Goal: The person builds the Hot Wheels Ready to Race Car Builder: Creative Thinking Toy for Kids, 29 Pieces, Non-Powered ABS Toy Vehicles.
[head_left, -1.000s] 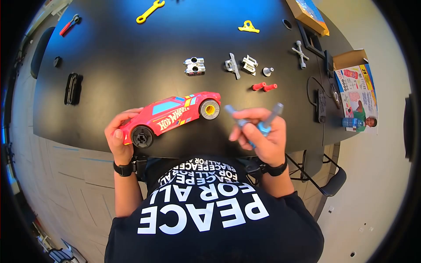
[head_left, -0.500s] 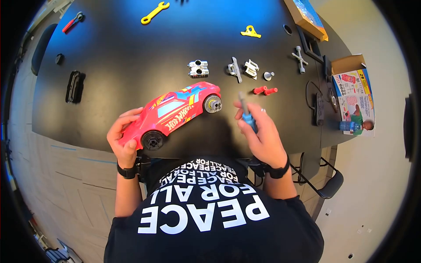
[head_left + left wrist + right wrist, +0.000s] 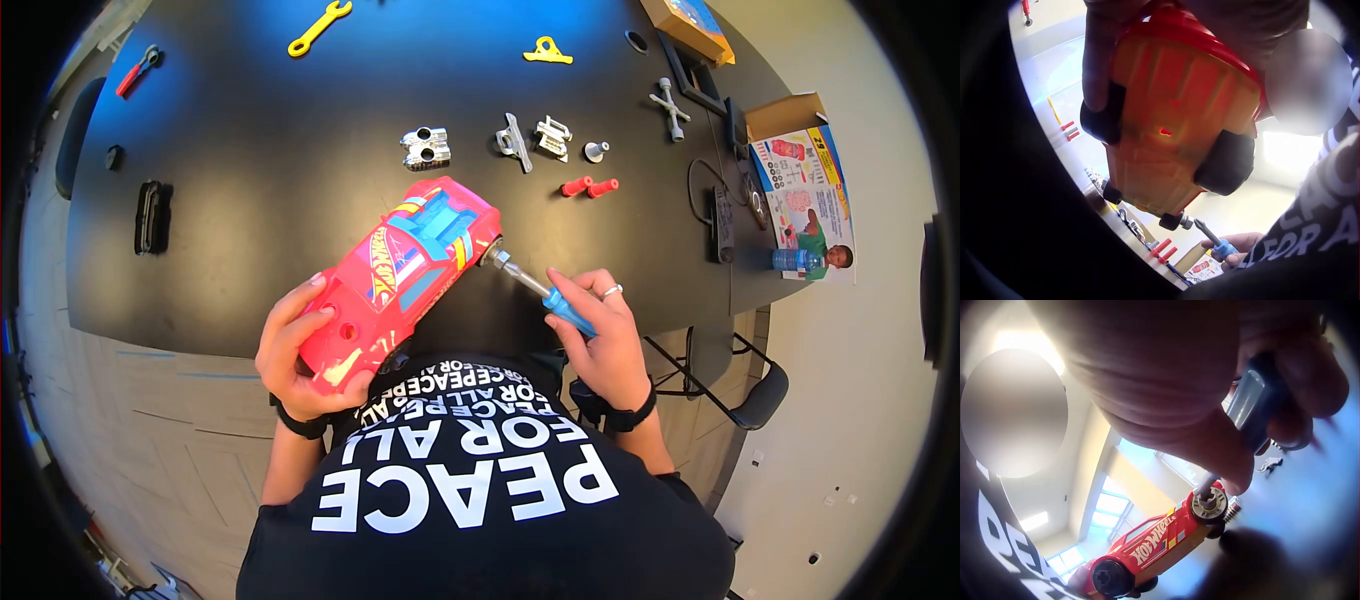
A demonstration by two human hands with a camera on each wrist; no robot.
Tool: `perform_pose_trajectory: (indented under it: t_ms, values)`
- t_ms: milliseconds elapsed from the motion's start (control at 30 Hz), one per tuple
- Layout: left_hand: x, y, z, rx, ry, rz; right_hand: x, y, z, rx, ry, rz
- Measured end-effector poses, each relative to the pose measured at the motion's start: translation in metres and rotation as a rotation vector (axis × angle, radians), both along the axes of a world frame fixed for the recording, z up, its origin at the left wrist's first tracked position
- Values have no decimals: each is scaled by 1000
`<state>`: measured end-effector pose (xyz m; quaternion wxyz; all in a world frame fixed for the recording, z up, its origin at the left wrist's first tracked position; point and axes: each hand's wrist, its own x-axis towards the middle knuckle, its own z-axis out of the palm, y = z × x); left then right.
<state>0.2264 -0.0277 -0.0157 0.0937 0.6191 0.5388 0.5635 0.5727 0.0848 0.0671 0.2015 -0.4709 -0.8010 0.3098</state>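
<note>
Over the near edge of the black table [image 3: 250, 130], the red toy car [image 3: 440, 270] is held up, its four wheels on. The left hand [image 3: 300, 350] curls its fingers round the hood end. The right hand [image 3: 612, 345] pinches the blue screwdriver [image 3: 568, 310] between thumb and fingers. The silver engine piece [image 3: 426, 148] and two red pegs [image 3: 575, 187] lie loose, seemingly unfitted. The grey nut [image 3: 1187, 222] is at a rear wheel [image 3: 1171, 220], its fastening apparently unfinished; whether the tip is seated, I cannot tell.
</note>
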Motion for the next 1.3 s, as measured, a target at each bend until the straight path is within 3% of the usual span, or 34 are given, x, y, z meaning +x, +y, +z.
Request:
perform_pose_trajectory:
  t_ms: [133, 400, 500, 567, 600, 667, 867, 900, 1033, 1133, 1200, 1233, 1300]
  values:
    - [4, 2, 8, 17, 156, -12, -1, -1, -13, 40, -2, -39]
    - [10, -2, 9, -12, 164, -4, 5, 3, -28, 48, 23, -43]
    - [9, -3, 8, -12, 187, -9, 4, 4, -32, -39, 70, -75]
    - [10, -4, 9, -9, 207, -17, -3, -1, -32, -366, 240, -364]
    - [13, -4, 11, -12, 223, -12, -6, -1, -33, -367, 241, -364]
    - [15, -4, 13, -15, 242, -6, -9, -1, -36, -26, 35, -297]
    - [17, -4, 13, -25, 226, -5, 14, 10, -56, -149, 126, -252]
    - [18, -4, 12, -36, 218, -16, 16, 12, -53, -108, 39, -220]
    - [20, -3, 9, -59, 226, -16, -1, 9, -35, 41, 63, -232]
    - [20, -3, 9, -58, 219, -8, 9, 9, -45, 7, 177, -201]
    - [21, -4, 9, -61, 240, -31, 13, 11, -50, -564, 368, -395]
    - [21, -4, 8, -64, 262, -49, 11, 10, -49, -565, 368, -395]
    - [21, -4, 9, -62, 274, -43, 5, 6, -45, -311, 224, -332]
